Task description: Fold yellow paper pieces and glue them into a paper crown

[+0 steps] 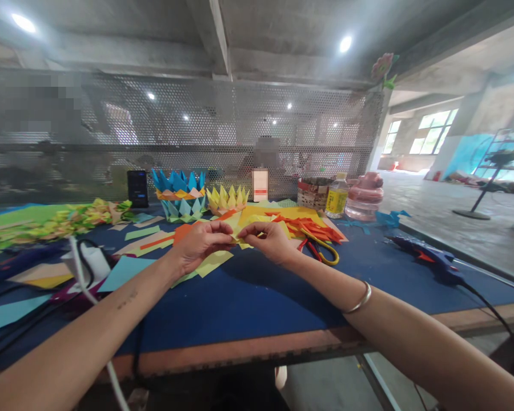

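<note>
Two bare hands over one blue worktop [257,322], about midway between its left and right edges, towards the far edge. Left hand [200,242]: thumb and index finger drawn together in a pinch. Right hand [269,241]: same pinch, facing the left, one bracelet [361,298] on that forearm. Both sets of fingers nearly meet on one small pale yellow paper piece [236,237], mostly hidden by them; its folds cannot be made out.

One pair of scissors [334,251], yellow and red handles, lies just right of the right hand, beside one heap of orange paper pieces [314,228]; too many to count. Pale yellow sheets [214,264] lie under and beside the left hand, overlapping, count unclear.

Along the far edge, left to right: one black phone [137,188], upright; two zigzag paper rings, one blue, orange and teal [180,197], one yellow [228,198]; one basket [313,193]; one bottle [336,197], yellow label; one pink jug [364,197].

Towards the left edge: one long yellow-green heap of folded paper [75,225], uncounted; nearer, two light blue sheets [126,272]. Near the right edge: one dark blue glue gun [430,260], cord over the near edge.
</note>
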A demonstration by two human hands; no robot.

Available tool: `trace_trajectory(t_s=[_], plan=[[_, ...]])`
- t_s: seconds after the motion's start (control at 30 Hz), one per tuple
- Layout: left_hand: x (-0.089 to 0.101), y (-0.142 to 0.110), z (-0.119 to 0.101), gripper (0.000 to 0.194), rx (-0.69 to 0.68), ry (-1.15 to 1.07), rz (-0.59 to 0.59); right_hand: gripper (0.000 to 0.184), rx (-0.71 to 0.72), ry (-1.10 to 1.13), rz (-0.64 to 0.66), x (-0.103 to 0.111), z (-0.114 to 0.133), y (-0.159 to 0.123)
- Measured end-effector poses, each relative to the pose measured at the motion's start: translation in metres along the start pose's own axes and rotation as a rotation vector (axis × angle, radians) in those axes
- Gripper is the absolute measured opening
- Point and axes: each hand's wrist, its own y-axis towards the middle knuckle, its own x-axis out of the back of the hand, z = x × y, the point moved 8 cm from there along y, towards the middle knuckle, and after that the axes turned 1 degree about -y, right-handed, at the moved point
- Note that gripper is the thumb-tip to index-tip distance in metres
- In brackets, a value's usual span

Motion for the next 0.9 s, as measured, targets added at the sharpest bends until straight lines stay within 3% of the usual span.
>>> trace_trajectory(t_s=[0.33,0.6,0.8,0.9], plan=[[-0.001,0.0,-0.003,0.029,-0.087,0.123,-0.009,0.021,0.061,-0.1,-0.002,0.0,0.004,0.0],[0.002,0.002,-0.004,0.027,-0.103,0.115,-0.013,0.015,0.069,-0.088,0.01,-0.003,0.005,-0.002],[0.004,0.001,-0.011,0.029,-0.165,0.201,-0.075,0.029,-0.043,0.021,0.016,0.001,0.005,-0.005],[0.001,-0.001,-0.016,0.026,-0.21,0.305,-0.077,0.032,-0.091,-0.034,0.043,-0.001,0.0,-0.005]])
